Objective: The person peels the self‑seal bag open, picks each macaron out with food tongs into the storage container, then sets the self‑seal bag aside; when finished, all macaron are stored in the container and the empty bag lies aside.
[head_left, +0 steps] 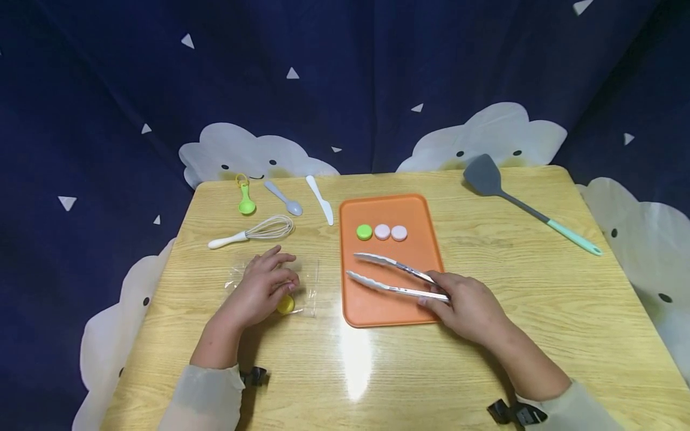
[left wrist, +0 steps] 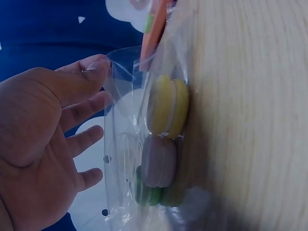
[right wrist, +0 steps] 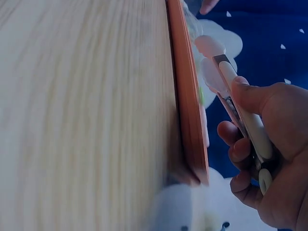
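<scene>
My left hand point(head_left: 265, 286) is over a clear plastic bag point(head_left: 308, 281), thumb and forefinger pinching its raised film at the edge. Inside the bag are a yellow macaron point(left wrist: 168, 106), a pale purple macaron point(left wrist: 159, 161) and a green macaron point(left wrist: 147, 187); the hand hides most of them from the head camera. With my right hand point(head_left: 470, 306) I grip metal tongs point(head_left: 401, 290) by the handles, their two arms spread apart above the orange tray point(head_left: 372, 314). Toward the tray's far side sit a green macaron point(head_left: 364, 232) and two pale pink macarons point(head_left: 383, 232) in a row.
Beyond the bag lie a whisk point(head_left: 253, 232), a green measuring spoon point(head_left: 246, 205), a grey spoon point(head_left: 286, 200) and a white knife point(head_left: 321, 200). On the far right rests a dark turner point(head_left: 517, 202) with a mint handle. A dark blue curtain point(head_left: 372, 90) hangs behind the table point(head_left: 302, 383).
</scene>
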The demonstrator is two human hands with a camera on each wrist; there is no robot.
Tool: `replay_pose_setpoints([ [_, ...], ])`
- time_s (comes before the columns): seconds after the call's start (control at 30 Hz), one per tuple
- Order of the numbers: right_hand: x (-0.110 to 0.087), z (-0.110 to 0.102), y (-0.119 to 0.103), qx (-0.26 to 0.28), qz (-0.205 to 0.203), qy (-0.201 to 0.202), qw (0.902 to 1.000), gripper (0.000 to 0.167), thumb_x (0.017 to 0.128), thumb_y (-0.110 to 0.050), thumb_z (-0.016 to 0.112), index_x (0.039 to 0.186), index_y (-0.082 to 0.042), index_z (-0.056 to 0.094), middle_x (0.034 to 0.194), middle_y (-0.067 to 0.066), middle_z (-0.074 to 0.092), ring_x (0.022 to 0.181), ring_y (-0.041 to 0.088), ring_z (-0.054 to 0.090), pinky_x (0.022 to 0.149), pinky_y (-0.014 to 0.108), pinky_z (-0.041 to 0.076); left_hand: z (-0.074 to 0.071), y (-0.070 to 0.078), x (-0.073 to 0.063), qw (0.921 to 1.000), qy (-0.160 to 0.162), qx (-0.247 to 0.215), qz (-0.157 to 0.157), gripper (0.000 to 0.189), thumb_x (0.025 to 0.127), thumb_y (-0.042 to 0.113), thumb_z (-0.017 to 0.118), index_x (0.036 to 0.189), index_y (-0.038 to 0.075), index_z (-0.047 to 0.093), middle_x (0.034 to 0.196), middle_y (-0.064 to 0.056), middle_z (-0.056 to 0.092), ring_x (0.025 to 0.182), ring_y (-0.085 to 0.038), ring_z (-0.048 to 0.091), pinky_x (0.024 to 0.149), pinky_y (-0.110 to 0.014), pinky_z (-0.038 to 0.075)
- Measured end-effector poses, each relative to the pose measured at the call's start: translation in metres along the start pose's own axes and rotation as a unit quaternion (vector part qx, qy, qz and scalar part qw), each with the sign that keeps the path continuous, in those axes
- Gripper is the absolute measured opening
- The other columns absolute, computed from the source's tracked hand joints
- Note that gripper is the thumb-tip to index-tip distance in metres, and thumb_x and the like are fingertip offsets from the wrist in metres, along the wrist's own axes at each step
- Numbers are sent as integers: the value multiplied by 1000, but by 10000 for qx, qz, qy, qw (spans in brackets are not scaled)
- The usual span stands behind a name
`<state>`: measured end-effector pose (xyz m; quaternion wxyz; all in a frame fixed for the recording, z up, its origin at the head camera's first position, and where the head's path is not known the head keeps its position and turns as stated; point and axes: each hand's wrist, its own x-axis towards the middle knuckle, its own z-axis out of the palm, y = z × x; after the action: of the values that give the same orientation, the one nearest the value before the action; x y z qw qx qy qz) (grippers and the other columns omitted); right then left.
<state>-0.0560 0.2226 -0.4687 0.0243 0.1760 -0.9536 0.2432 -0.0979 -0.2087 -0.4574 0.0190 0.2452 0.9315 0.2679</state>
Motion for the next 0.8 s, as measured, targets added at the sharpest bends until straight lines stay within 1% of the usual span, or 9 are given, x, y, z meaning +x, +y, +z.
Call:
replay_pose_setpoints([
  [0.07,3,4,-5,-9,-113,-45,9999,58,91,-41,80,135,-4,67,119,12,74,109,34,71,90,55,55,-2,1,0,10000,-60,0,-75,4,96,16,75,98,20,76,146,-8,58,153,-40,28,116,-75,15],
  [0.2,10,13,-14,-31,-339,-123,9993,61,91,-43,79,137,-4,66,121,11,74,110,32,71,91,54,56,-5,3,1,9998,-170,16,-135,4,97,17,74,99,20,76,147,-9,57,153,-41,27,117,-72,17],
  [0.4,20,21,-30,-9,-631,-206,9978,59,91,-44,79,135,-7,68,121,8,74,112,28,70,93,51,56,-8,4,1,9997,-242,49,-63,3,98,18,74,99,18,77,146,-10,58,149,-41,34,117,-69,23],
  [0.47,23,23,-33,7,-703,-211,9973,56,91,-43,79,134,-9,69,118,5,75,110,25,71,92,49,56,-8,4,1,9997,-253,14,-15,3,98,16,74,99,17,77,144,-11,59,146,-40,39,117,-66,27],
  [0.6,28,27,-39,52,-826,-222,9963,48,91,-42,79,128,-12,71,108,0,75,100,19,72,87,45,56,-8,2,1,9996,-257,-53,64,4,97,13,74,99,16,77,142,-11,59,140,-38,47,114,-63,34],
  [0.8,33,29,-46,80,-905,-278,9955,46,92,-43,79,127,-14,71,104,-2,75,94,16,71,85,44,56,-8,2,0,9996,-242,-87,92,7,97,12,74,98,18,76,141,-11,60,136,-38,50,112,-61,37],
])
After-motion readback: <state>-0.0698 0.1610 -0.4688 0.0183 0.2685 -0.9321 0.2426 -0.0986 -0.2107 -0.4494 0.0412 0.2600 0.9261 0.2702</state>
